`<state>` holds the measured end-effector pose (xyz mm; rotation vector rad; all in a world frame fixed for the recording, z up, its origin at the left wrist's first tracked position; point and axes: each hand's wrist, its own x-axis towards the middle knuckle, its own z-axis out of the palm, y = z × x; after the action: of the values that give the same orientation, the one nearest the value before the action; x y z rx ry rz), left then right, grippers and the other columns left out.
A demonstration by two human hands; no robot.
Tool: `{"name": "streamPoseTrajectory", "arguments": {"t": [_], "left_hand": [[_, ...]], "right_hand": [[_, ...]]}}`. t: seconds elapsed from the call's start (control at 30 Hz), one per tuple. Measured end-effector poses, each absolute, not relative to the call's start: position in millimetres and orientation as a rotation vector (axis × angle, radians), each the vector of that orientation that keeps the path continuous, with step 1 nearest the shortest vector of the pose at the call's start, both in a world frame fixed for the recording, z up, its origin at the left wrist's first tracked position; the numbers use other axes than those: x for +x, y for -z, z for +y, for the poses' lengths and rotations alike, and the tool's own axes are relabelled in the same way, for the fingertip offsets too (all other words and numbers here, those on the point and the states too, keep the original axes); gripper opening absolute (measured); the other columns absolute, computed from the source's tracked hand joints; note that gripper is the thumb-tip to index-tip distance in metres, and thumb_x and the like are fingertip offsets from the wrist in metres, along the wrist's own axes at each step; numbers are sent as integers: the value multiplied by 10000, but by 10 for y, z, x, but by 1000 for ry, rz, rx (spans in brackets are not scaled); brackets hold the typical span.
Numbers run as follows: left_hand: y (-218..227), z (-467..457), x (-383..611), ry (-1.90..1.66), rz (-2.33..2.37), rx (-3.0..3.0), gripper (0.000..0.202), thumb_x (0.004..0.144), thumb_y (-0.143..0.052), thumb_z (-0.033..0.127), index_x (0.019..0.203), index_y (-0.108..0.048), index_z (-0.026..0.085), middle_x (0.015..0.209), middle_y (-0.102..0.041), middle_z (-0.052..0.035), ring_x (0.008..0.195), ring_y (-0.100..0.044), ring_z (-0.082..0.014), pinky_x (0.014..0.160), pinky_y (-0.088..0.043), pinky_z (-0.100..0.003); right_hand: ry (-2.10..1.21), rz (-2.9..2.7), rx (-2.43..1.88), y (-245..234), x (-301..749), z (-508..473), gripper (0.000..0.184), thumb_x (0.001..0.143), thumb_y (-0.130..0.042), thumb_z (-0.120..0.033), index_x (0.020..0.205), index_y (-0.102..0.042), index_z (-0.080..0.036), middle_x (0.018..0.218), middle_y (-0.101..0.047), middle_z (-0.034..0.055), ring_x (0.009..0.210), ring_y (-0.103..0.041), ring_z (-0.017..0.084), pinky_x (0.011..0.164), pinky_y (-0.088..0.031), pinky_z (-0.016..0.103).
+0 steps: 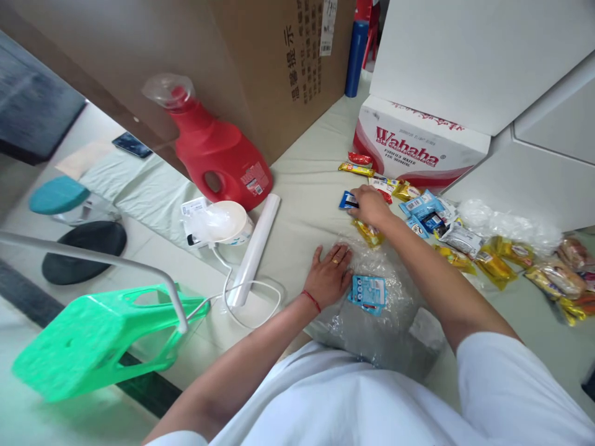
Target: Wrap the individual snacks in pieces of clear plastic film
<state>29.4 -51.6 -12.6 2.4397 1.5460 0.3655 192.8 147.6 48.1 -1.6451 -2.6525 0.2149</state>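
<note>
My right hand (372,206) reaches across the table, its fingers closed on a small blue snack packet (348,200). Just below that hand lies a yellow snack packet (369,233). My left hand (328,274) rests flat with its fingers spread at the edge of a clear plastic bag (395,291). Beside its thumb, light blue packets (368,291) lie on or in the bag; which, I cannot tell. More light blue packets (421,204), yellow packets (495,266) and a silvery packet (461,239) are scattered to the right of my right forearm.
A red-and-white Wahaha carton (418,145) stands behind the packets. At left are a red jug (223,152), a paper cup (232,223), a white roll (255,251) and a looping white cable (279,297). A big cardboard box (260,80) and green stool (102,341) flank them.
</note>
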Motion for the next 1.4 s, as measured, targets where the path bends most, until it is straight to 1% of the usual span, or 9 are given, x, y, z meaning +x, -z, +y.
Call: {"name": "streamPoseTrajectory", "arguments": {"t": [0.2,0.43,0.57,0.7,0.87,1.0,1.07,1.2,1.4], "left_hand": [[123,-513,282,-378,1536,2418,529,1066,-363,405,1550,-490,232,1648,-442,-107,1541,-385,-288,1289,-168,-611],[138,-491,284,-381,1524,2407,516,1055,-384,387,1534,-497,232,1642,-453,-111,1534,-400,-292,1277,-188,-621],[83,-443,202,-412,1517,2333,496,1047,-398,367,1501,-525,212,1641,-453,-117,1537,-390,-289,1253,-291,-588],[-99,-555,-29,-687,1563,2349,445,1012,-460,334,1415,-602,206,1616,-476,-132,1591,-268,-318,1260,-308,-574],[-254,-956,-377,-644,786,2552,391,976,-518,349,1345,-619,269,1507,-592,-125,1506,-440,-301,1240,-382,-559],[-120,-1120,-566,-430,575,2564,384,965,-606,410,1302,-634,230,1520,-567,-182,1488,-459,-338,1237,-387,-578],[-45,-1094,-630,-401,590,2536,294,993,-562,344,1234,-678,222,1476,-606,-175,1469,-484,-317,1229,-412,-548],[-92,-919,-681,-433,551,2382,289,1047,-453,275,1059,-740,245,1281,-731,-122,1363,-588,-245,1156,-498,-428],[-428,-447,-528,-343,789,2238,318,1046,-438,367,1043,-722,224,1037,-770,-64,958,-717,-183,898,-555,-298]], "right_hand": [[-396,-2209,-1517,-785,2813,101,565,911,-687,-508,1395,-614,-226,1224,-637,124,1157,-578,323,999,-464,461],[-597,-2442,-1413,-605,2631,-773,545,891,-757,-448,1379,-645,-232,1223,-648,118,1112,-549,299,983,-437,440],[-582,-2570,-1520,-360,2478,-791,530,901,-752,-373,1399,-637,-233,1258,-638,124,1132,-530,309,979,-421,447],[-534,-2479,-1486,-426,2594,-926,640,910,-727,-493,1476,-569,-239,1387,-590,141,1206,-523,332,1023,-428,483],[-636,-2449,-1333,-615,2978,-1591,278,1016,-577,-406,1195,-713,-242,1194,-676,123,1093,-598,286,957,-515,476],[-637,-2516,-1322,-321,3124,-2161,378,982,-648,-409,1303,-679,-212,1335,-650,159,1250,-573,329,1041,-523,548],[-608,-2435,-1359,-149,3135,-2286,277,1014,-596,-325,1244,-702,-214,1314,-674,143,1277,-571,316,1064,-522,546],[-776,-2226,-1387,-131,3168,-2187,249,1054,-479,-259,1041,-728,-242,1087,-747,96,1069,-665,252,948,-578,459],[-970,-2005,-1578,-517,3392,-1645,298,1027,-496,-447,981,-697,-233,913,-731,55,814,-679,201,738,-545,325]]}}
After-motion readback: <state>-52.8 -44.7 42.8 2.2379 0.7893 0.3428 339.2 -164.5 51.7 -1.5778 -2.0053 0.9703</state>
